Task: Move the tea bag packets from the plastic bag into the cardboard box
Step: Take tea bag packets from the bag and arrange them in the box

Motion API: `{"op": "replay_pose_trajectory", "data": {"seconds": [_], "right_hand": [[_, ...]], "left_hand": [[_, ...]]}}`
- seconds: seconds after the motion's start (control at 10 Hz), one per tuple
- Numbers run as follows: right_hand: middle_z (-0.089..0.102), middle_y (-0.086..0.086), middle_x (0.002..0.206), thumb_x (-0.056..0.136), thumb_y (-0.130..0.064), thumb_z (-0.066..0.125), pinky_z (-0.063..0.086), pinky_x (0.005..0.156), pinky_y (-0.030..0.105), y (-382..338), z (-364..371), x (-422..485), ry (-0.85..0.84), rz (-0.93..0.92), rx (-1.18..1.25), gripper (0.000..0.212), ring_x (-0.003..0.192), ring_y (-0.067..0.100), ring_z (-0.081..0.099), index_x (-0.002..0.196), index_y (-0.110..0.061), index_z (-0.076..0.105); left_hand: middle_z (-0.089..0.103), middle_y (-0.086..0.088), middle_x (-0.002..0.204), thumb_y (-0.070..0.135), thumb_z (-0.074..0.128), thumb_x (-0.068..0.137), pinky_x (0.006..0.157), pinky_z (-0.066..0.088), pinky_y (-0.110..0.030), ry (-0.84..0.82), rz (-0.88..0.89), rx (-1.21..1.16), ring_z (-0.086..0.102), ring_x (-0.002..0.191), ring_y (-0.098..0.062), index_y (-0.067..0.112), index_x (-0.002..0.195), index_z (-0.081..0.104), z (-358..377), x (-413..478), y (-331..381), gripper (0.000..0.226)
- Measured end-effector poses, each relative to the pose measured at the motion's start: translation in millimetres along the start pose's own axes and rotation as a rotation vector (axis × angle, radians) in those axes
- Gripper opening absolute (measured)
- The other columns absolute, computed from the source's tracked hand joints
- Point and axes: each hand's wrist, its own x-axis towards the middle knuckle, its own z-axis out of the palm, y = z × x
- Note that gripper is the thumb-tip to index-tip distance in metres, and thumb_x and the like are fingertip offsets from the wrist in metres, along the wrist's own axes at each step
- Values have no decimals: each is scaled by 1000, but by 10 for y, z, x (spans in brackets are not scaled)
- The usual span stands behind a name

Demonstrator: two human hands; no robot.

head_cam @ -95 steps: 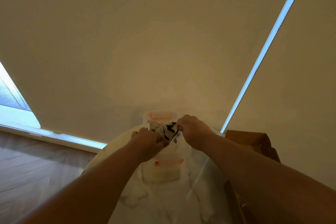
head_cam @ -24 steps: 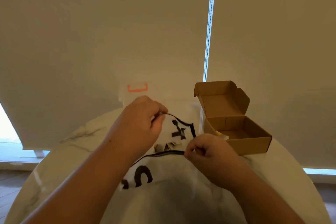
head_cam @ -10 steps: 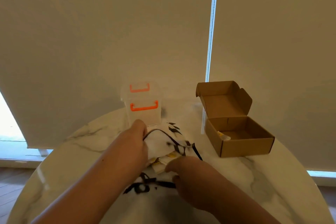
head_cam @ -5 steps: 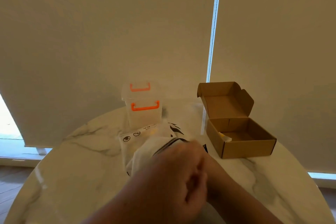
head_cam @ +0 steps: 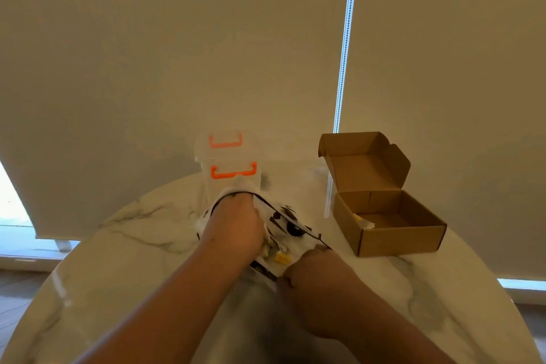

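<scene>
A round white marble desk (head_cam: 141, 263) carries everything. Near its middle lies a crumpled white plastic bag (head_cam: 285, 220) printed with black shapes and edged with a black rim. Its mouth faces the person.

The left hand (head_cam: 236, 226) reaches into that mouth. The black rim arches over the knuckles and the fingers are hidden inside, so the state of this grip cannot be told.

The right hand (head_cam: 313, 267) sits at the near right corner of the bag. Its fingers are curled, and the grip is pinched narrow on the bag's rim, holding the mouth apart.

Between the two hands, several pale tea bag packets (head_cam: 279, 257) show in the opening of the bag, one with a small yellow tag. They lie inside the bag, just beside the left wrist.

To the right of the bag, apart from it, stands a small brown cardboard box (head_cam: 399, 241). Its hinged lid (head_cam: 365, 162) is tipped up and back. One single packet (head_cam: 363, 222), white with a touch of yellow, lies in the box against its left wall.

Behind the bag, touching or just behind its far end, stands a clear plastic container (head_cam: 229, 155) with orange latches (head_cam: 233, 173).

Beige roller blinds (head_cam: 177, 38) fill the background, with a white bead chain (head_cam: 344, 47) hanging in the bright gap between them.
</scene>
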Motion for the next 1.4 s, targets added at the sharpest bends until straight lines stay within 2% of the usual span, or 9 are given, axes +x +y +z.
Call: {"op": "replay_pose_trajectory", "data": {"seconds": [0.2,0.3,0.4,0.5,0.7,0.8,0.9,1.2,1.4], "right_hand": [[55,8,89,104,-29,37,40,83,37,45,-61,-97,93,-79,223,31,82,27,50,119,-10,57],[55,7,89,102,-26,41,47,79,34,137,-110,-110,83,26,320,25,83,22,53,110,-8,56],[57,0,80,102,-31,39,45,65,25,208,5,45,220,216,498,30,75,16,56,89,-15,61],[66,2,98,98,-23,46,51,76,27,276,70,133,245,237,516,25,89,18,62,106,-19,69],[68,-2,99,93,-18,51,48,75,22,289,123,129,244,228,606,24,93,17,64,106,-20,71],[67,2,110,95,-19,53,52,90,33,262,-3,188,123,269,588,22,102,21,63,109,-19,69],[55,2,137,96,-23,59,43,105,31,287,-122,266,-69,303,522,36,123,21,54,131,-23,61],[68,-8,94,89,-35,65,52,75,22,293,142,205,245,285,680,15,84,7,61,101,-30,73],[65,-6,82,87,-35,68,52,69,27,288,155,161,386,237,776,9,76,8,61,83,-28,71]], "left_hand": [[60,2,106,36,55,89,91,52,-37,4,26,55,58,98,-20,23,108,58,115,-61,-42,23],[62,3,101,37,54,90,87,53,-34,-224,86,198,59,94,-19,25,95,62,129,-129,-110,15],[65,3,100,25,51,93,82,53,-33,-263,233,207,62,94,-19,23,99,65,148,-224,-150,15],[65,4,103,24,51,91,84,53,-32,-332,260,194,61,95,-18,26,107,66,168,-251,-151,22],[66,4,105,39,46,98,85,49,-28,-339,224,160,61,95,-14,26,112,63,359,-200,-158,26],[62,3,116,29,52,92,91,51,-35,-405,208,182,59,105,-19,27,124,55,420,-127,-172,32],[60,4,121,34,53,91,97,47,-34,-527,192,155,56,108,-17,32,129,55,418,-92,-200,38],[66,-2,103,24,60,90,71,45,-22,-504,167,-49,61,97,-18,19,105,66,301,-69,-134,17],[69,5,74,39,69,83,66,55,-33,-387,146,-297,63,70,-10,30,80,63,293,-152,-203,11]]}}
